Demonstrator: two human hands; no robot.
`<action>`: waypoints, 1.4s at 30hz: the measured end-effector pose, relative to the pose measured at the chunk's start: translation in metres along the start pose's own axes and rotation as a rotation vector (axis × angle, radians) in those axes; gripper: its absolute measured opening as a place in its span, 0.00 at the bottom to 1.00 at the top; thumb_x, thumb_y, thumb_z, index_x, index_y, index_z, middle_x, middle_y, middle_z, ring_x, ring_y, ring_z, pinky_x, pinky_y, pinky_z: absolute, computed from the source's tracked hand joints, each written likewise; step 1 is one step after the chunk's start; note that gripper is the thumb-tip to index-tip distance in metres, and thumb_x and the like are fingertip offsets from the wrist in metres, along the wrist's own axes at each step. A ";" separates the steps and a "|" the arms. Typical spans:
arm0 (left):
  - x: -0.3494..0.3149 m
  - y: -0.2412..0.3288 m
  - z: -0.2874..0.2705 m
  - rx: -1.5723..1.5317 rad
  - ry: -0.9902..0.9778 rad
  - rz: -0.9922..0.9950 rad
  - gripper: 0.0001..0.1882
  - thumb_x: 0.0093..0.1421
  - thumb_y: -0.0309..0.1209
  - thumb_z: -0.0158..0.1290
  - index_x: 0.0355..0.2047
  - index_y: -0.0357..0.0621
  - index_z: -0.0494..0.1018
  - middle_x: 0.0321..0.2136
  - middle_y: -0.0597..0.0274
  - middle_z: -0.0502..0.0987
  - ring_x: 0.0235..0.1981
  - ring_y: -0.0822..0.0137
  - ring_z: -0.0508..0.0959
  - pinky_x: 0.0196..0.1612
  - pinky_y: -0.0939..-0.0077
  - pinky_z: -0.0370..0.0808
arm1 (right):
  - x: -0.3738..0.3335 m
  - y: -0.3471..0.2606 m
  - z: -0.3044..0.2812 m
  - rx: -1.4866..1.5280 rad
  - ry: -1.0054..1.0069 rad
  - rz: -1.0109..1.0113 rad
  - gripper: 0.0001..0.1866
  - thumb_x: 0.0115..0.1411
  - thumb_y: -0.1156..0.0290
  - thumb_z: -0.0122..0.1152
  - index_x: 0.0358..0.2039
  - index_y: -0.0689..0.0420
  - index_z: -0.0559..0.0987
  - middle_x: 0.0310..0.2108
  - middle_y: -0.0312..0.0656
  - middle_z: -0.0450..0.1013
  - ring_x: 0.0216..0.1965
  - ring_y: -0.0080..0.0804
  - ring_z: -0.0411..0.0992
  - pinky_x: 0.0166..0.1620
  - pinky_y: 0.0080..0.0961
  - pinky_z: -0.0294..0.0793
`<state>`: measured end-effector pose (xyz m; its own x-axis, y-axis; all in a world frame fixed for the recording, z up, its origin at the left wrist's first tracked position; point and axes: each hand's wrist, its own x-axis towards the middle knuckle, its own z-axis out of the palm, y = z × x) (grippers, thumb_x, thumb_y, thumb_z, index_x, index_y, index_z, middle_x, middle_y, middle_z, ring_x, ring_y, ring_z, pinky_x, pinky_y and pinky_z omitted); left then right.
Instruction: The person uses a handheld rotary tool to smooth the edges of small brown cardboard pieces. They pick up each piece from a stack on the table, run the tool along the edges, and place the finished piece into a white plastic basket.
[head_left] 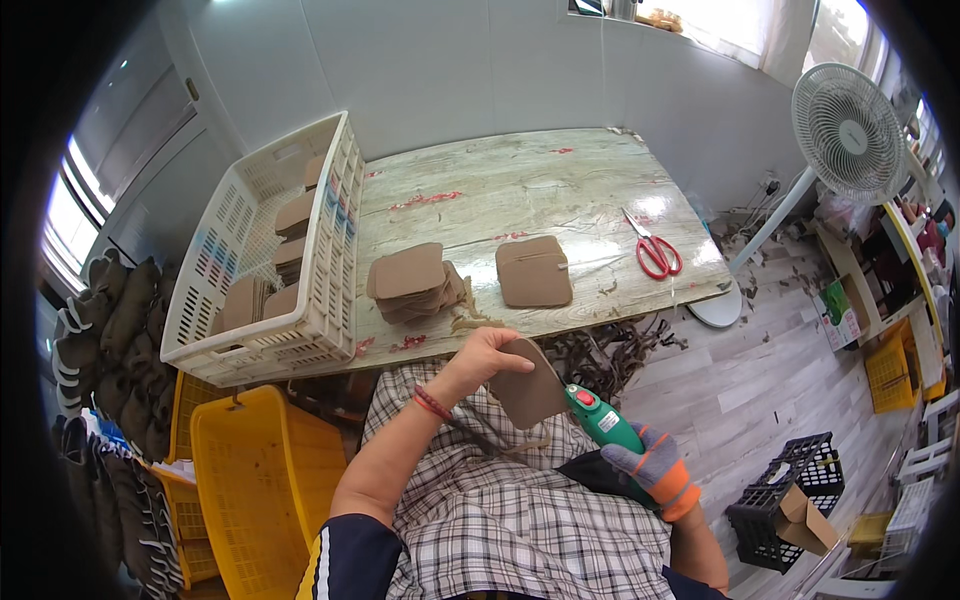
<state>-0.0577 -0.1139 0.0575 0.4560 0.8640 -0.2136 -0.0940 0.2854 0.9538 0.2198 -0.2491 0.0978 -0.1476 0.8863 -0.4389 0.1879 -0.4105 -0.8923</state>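
My left hand (476, 364) pinches the upper edge of a flat brown piece with rounded corners (530, 396), held over my lap just off the table's front edge. In my gloved right hand (656, 468) is a green handheld electric cutter (604, 422) with a red button. Its tip meets the right edge of the brown piece. A thin trimmed strip (515, 447) hangs below the piece. On the table are an uneven stack of brown pieces (407, 272) and, to its right, a neater stack (534, 273).
Red-handled scissors (657, 257) lie at the table's right. A white plastic crate (335, 262) holding brown pieces stands at the left, with a yellow bin (225, 480) below. Dark scraps (610, 365) heap under the front edge. A fan (846, 135) and a black crate (755, 525) stand right.
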 end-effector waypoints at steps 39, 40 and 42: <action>0.075 0.024 -0.036 1.828 0.601 0.634 0.28 0.54 0.37 0.52 0.55 0.39 0.63 0.60 0.51 0.58 0.65 0.52 0.47 0.65 0.48 0.40 | 0.036 0.020 -0.003 0.099 0.233 -0.062 0.18 0.52 0.63 0.67 0.36 0.62 0.74 0.20 0.34 0.70 0.17 0.19 0.67 0.20 0.17 0.67; 0.086 0.014 -0.035 1.805 0.573 0.591 0.28 0.55 0.37 0.52 0.55 0.39 0.63 0.60 0.51 0.58 0.66 0.52 0.47 0.65 0.48 0.40 | 0.037 0.023 -0.003 0.091 0.242 -0.064 0.18 0.52 0.63 0.67 0.36 0.62 0.74 0.19 0.34 0.70 0.17 0.19 0.67 0.20 0.18 0.67; 0.103 -0.006 -0.037 1.760 0.517 0.507 0.28 0.55 0.37 0.52 0.55 0.40 0.62 0.61 0.52 0.56 0.66 0.53 0.45 0.65 0.47 0.38 | 0.039 0.029 -0.005 0.077 0.234 -0.074 0.19 0.53 0.63 0.67 0.37 0.63 0.75 0.19 0.34 0.70 0.16 0.19 0.67 0.20 0.18 0.67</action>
<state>-0.0427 -0.0111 0.0218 0.3754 0.8359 0.4004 0.9171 -0.3975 -0.0300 0.2244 -0.2258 0.0549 0.0725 0.9363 -0.3438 0.1087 -0.3500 -0.9304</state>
